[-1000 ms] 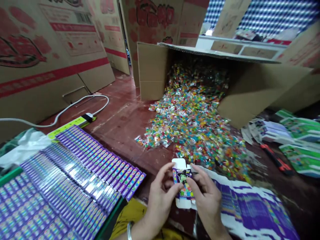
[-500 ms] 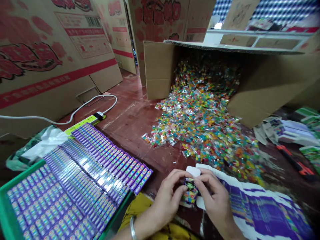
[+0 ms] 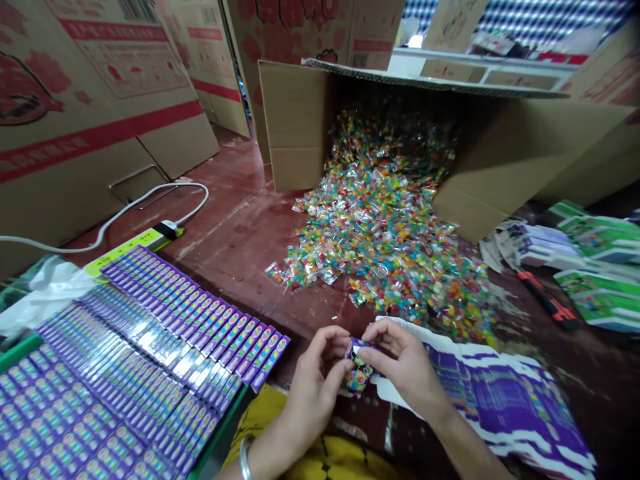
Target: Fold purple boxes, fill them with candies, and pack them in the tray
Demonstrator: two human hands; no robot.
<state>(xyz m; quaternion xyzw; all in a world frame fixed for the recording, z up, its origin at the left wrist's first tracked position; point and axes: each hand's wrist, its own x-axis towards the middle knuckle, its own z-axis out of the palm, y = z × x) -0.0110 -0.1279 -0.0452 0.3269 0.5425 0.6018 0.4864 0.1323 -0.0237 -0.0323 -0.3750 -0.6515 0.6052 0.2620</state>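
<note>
Between my two hands is a small purple candy box (image 3: 358, 375) with a colourful print. My left hand (image 3: 320, 380) grips it from the left, thumb on its front face. On the other side my right hand (image 3: 400, 363) has its fingers and thumb at the box's top edge. Just right of the hands lies a fanned row of flat purple and white carton blanks (image 3: 505, 393). Beyond them spreads a heap of small clear packets of coloured candy (image 3: 380, 227), spilling from a cardboard box (image 3: 295, 127) on its side.
Rows of purple filled boxes (image 3: 200, 313) stand at the left in a green tray (image 3: 23, 353). A yellow power strip (image 3: 125, 250) with a white cable (image 3: 107, 223) lies behind them. Red-black cutters (image 3: 547, 300) and green packs (image 3: 600, 300) are at the right. Large cartons (image 3: 115, 100) stand behind.
The white top flap that stood up on the candy box is now folded down, with my right fingers at the top edge. The camera view has shifted to the right.
</note>
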